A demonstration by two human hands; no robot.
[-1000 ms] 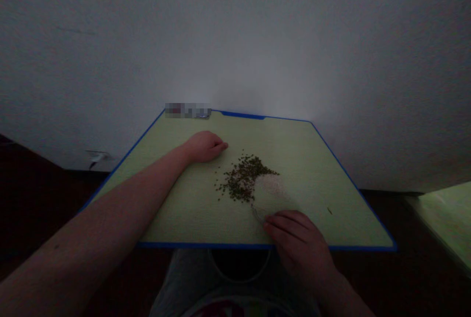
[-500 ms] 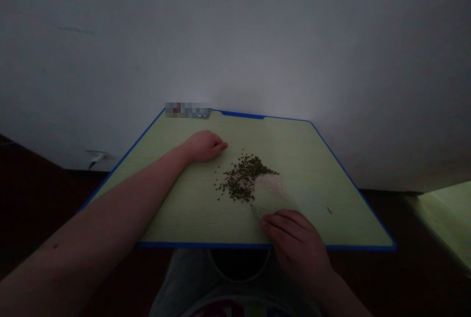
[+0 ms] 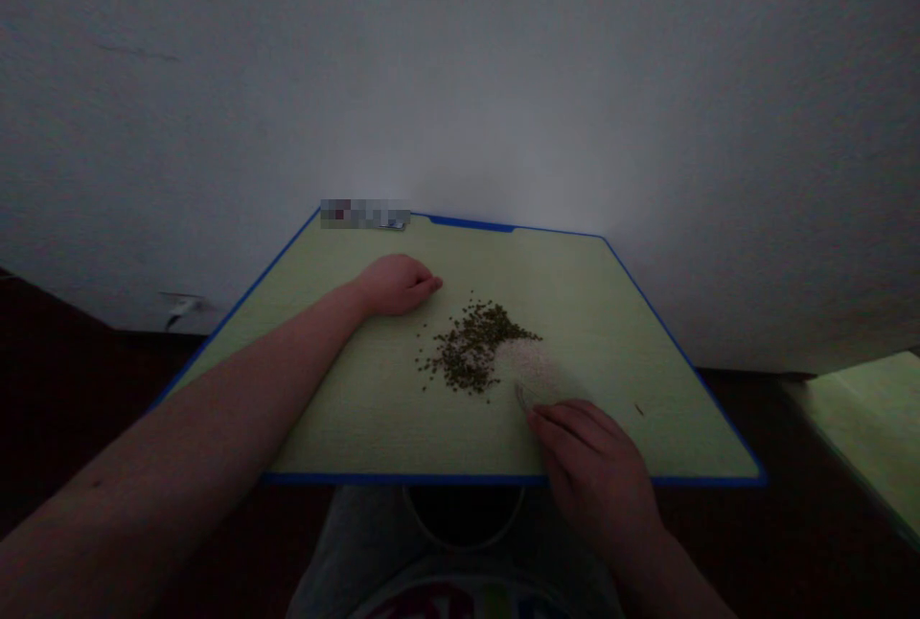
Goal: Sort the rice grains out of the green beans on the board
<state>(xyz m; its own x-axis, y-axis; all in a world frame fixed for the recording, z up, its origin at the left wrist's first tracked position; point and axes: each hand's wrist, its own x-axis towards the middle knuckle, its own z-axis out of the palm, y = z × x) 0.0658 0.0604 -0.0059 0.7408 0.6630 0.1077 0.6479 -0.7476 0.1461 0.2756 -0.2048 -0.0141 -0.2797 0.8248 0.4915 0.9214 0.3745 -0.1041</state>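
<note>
My right hand [image 3: 593, 456] is closed near the front edge of the small table. Its fingertips pinch a thin, shiny tool that looks like tweezers [image 3: 522, 398], tips pointing forward and left. Just beyond those tips lies a patch of small pale grains [image 3: 528, 362], which may be rice. Against its left side spreads a heap of small dark green-brown beans or seeds [image 3: 474, 346], with several strays around it. My left hand [image 3: 399, 285] rests on the tabletop left of and behind the heap, fingers curled in, nothing visible in them.
The pale tabletop [image 3: 345, 437] has a blue rim and stands against a wall. A blurred-out object [image 3: 363, 215] lies at its back left corner. A small brown sliver [image 3: 639, 409] is at the right. Below the front edge, a dark round container [image 3: 464, 515] sits between my legs.
My right hand has moved slightly right and forward, and the tweezers' tips have swung from beside the beans toward the pale grains. The left hand stays in place.
</note>
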